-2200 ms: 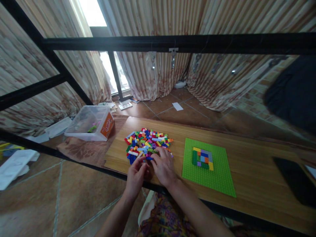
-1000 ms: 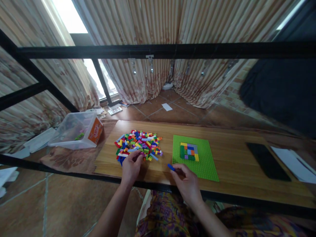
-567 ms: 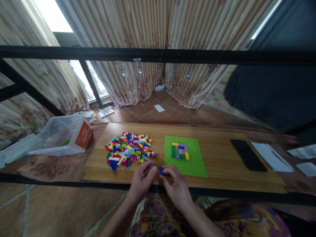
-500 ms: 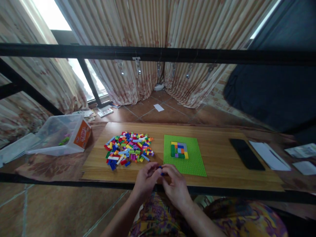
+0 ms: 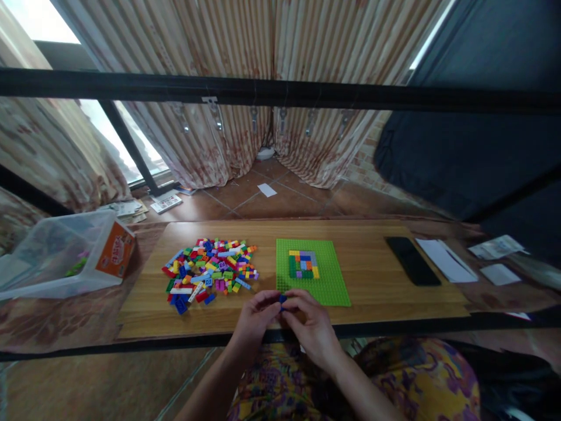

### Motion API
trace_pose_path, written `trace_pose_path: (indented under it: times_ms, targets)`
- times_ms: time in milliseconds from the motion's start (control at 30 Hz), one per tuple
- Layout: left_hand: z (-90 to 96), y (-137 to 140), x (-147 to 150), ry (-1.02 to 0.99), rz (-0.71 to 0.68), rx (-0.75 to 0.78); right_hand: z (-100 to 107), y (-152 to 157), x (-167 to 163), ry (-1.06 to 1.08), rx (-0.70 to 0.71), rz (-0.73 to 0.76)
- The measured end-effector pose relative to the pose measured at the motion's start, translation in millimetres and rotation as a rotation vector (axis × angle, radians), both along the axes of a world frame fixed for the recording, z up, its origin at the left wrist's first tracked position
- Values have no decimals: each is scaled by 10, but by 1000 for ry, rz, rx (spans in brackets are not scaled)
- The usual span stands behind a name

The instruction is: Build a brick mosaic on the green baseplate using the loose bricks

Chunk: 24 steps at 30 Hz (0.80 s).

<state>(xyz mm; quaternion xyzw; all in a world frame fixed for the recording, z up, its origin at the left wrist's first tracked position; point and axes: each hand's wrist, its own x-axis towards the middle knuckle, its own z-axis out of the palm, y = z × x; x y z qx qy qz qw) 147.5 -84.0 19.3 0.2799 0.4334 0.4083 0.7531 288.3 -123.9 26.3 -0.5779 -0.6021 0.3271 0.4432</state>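
Between the fingertips of both hands is a small blue brick [image 5: 283,299], held just over the table's near edge. My left hand [image 5: 259,314] pinches it from the left, and my right hand [image 5: 309,320] grips it from the right. The fingers partly cover it, so its exact shape is hidden. Just beyond my right hand lies a green baseplate [image 5: 335,280]. On it stands a low square block of multicoloured bricks [image 5: 303,265]. To the left of my hands a pile of loose bricks [image 5: 210,272] spreads over the wood.
The wooden tabletop [image 5: 368,257] carries a black phone-like slab [image 5: 412,261] and white paper [image 5: 445,260] at the right. A clear plastic box [image 5: 65,245] with an orange label sits at the far left. A dark metal bar [image 5: 280,93] crosses above the table.
The view has turned slightly to the right, so the table's things appear further left. Both hands stay together on the blue brick, with the fingers shifted a little around it.
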Motion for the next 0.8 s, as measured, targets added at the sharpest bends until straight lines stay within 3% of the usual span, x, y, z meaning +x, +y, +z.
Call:
trace_pose_path:
  times_ms: [167,333,500,800]
  targets:
    - [-88,82,109,152,-34,155,-69,119,237,-81,58,-60]
    - [-121,228,183,554,-64,524,-110,497,534,-251,174,-209]
    - [-109,366,282,866,-166,839,-230,805,622,-310,156,-199]
    - [-104,468,371,1049,-326,969,-282,834,633,-310,131,-160]
